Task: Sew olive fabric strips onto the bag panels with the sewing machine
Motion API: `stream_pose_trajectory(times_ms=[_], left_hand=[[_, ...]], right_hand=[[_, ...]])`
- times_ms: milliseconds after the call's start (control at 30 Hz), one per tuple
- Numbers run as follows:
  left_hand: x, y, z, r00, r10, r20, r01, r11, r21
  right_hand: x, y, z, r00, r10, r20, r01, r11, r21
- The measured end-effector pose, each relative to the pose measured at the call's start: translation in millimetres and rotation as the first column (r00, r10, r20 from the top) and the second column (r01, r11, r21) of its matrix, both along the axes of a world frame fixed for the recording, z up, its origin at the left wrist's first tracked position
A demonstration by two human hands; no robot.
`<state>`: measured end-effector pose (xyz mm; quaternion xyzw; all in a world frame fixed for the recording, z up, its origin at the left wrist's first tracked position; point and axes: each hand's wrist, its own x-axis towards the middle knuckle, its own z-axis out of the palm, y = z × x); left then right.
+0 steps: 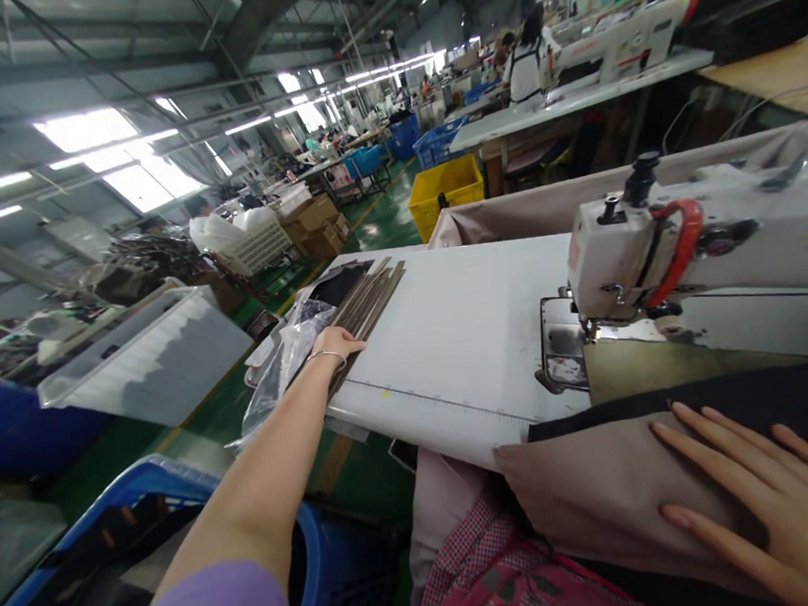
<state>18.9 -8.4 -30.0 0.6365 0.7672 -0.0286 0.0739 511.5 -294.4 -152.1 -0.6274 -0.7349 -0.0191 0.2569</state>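
Observation:
My left hand (340, 341) reaches to the far left of the white sewing table (472, 311). Its fingers are closed at the near part of a bundle of long brown fabric strips (373, 298); how many it grips is hidden. Beside the strips lie clear plastic wrapping (294, 341) and a dark piece of material (341, 283). On the right, my right hand (781, 496) lies open, fingers spread, over a mauve fabric piece (596, 479) and black fabric (737, 392). The mauve piece hangs over the table's front edge. Near the fabric stands the sewing machine head (619, 256).
A blue basket (315, 575) with dark pieces stands below my left arm. Farther left is a translucent bin (154, 353). Behind the table are a yellow crate (445, 191) and mauve cloth (509, 214). A person (525, 71) is at another sewing table.

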Motion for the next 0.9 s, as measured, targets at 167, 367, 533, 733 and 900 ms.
stream_pose_trajectory(times_ms=[167, 367, 533, 733, 900], left_hand=[[-2.3, -4.8, -0.3, 0.994, 0.014, 0.113, -0.02, 0.999, 0.049], [15.6, -23.5, 15.8, 0.931, -0.056, 0.362, -0.006, 0.986, 0.168], [70.6, -77.4, 15.4, 0.713, -0.175, 0.679, 0.058, 0.98, 0.192], [151.2, -145.6, 12.0, 0.506, -0.26, 0.822, 0.251, 0.957, 0.148], [195.6, -194.7, 22.1, 0.497, -0.568, 0.656, 0.687, 0.719, 0.101]], right_hand=[[3.1, -0.7, -0.9, 0.983, 0.035, 0.181, -0.036, 0.999, -0.003], [7.5, -0.4, -3.7, 0.983, 0.049, 0.178, -0.048, 0.999, -0.011], [1.6, -6.6, 16.4, 0.992, 0.123, -0.006, -0.123, 0.992, 0.029], [-66.2, 6.6, 73.8, 0.956, 0.252, -0.152, -0.243, 0.967, 0.076], [-90.4, 45.6, 77.7, 0.953, 0.297, -0.061, -0.296, 0.955, 0.032]])
